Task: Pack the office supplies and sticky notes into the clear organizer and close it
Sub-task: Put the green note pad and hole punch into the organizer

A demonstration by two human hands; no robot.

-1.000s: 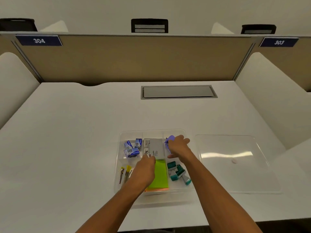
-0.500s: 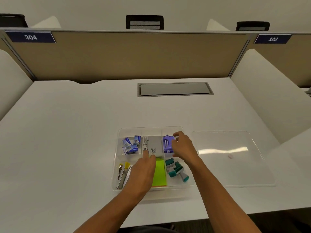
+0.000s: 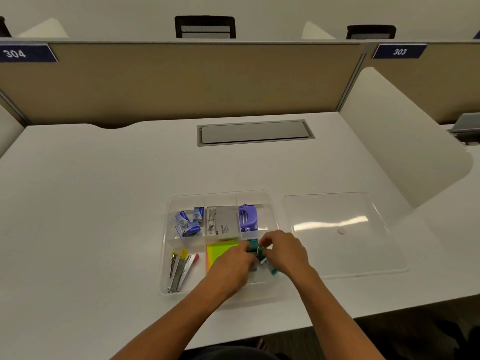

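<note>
Both hands (image 3: 259, 255) have shifted onto the teal clips (image 3: 255, 249), pinching them; one purple punch (image 3: 247, 217) sits behind.

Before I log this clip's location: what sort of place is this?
Probably a shared office or library study room: a white desk with tan divider panels, blue numbered seat signs 304 and 303, and black chair backs beyond.

One organizer (image 3: 166, 245), one lid (image 3: 342, 253) at 3 o'clock of it, three blue boxes (image 3: 189, 221), one grey box (image 3: 222, 221), one purple punch (image 3: 247, 218), one sticky-note pad (image 3: 219, 252), two hands (image 3: 233, 266), teal items (image 3: 252, 245) uncountable.
</note>
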